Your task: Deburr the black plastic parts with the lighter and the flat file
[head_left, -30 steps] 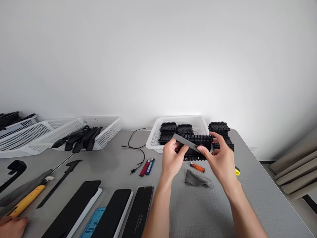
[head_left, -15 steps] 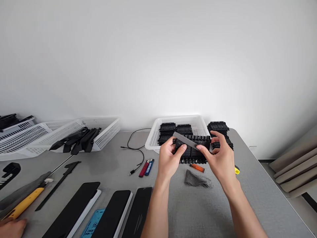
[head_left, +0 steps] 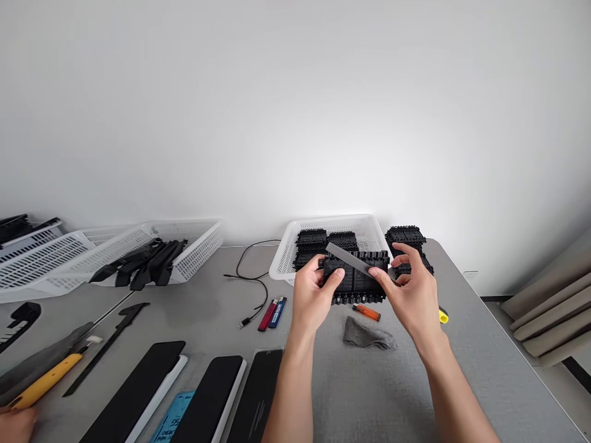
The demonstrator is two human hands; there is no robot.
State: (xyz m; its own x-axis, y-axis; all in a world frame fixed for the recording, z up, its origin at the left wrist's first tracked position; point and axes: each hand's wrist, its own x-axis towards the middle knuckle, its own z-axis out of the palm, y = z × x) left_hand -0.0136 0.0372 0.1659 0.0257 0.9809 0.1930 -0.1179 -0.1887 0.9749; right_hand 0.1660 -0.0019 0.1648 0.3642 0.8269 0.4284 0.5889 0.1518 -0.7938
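My left hand [head_left: 314,298] grips the left end of a black rectangular plastic part [head_left: 355,280] with toothed edges, thumb on its face. My right hand [head_left: 410,298] pinches a flat grey metal strip [head_left: 347,255], possibly a file. The strip slants across the upper face of the part, and its far end points up and left. Some of my right fingers are raised. Behind the part stands a white plastic basket [head_left: 282,246] with several similar black parts [head_left: 311,237]. More of these parts [head_left: 405,235] are stacked right of the basket.
A grey cloth [head_left: 367,335] and an orange lighter [head_left: 368,312] lie below my hands. Left are red [head_left: 268,315] and blue [head_left: 277,312] lighters, a black cable [head_left: 240,258], phones [head_left: 207,397] and black calipers [head_left: 106,347]. Another person's hand [head_left: 17,424] touches a yellow-handled tool [head_left: 46,381].
The strip has shifted slightly right across the part, along with my right thumb. The part has moved a little left. At lower left, the other person's hand has shifted left.
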